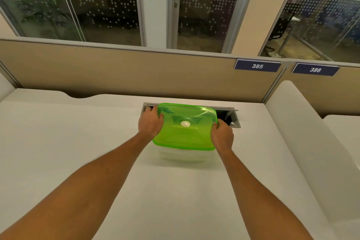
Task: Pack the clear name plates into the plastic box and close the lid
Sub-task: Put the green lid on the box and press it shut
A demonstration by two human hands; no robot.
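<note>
Both forearms reach out as left hand (150,123) and right hand (222,135) grip the green lid (185,128) over the plastic box (183,155), pressing down likely next.

white desk (58,142) w/ open cable tray (232,118) at back | tan partition (116,70) behind, plates 385 (257,66) & 386 (315,69) | dotted glass walls (78,6) beyond, glass door (206,15) marked PUSH | dim rm behind glass
</note>
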